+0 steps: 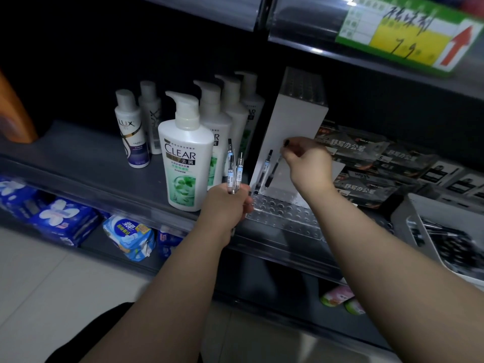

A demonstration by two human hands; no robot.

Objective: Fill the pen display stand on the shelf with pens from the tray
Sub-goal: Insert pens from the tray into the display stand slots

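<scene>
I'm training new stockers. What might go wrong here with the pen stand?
The pen pinched by the right hand is tilted, so it may miss its hole in the pen display stand or knock the standing pen. The pen bundle in the left hand could bump the Clear shampoo bottle.

You are facing a white CLEAR pump bottle [184,153], which is heading a row of like pump bottles [230,106] running back. Two slim LUX bottles [132,132] are standing to its left, apart from it. Blue pad packs [61,218] are lying on the lower shelf [99,244], beside a white and blue pack [128,235]. Black printed packets [351,145] are lying flat at your right. Overhead, a green and yellow price label [408,35] is showing a red arrow [461,44].
</scene>
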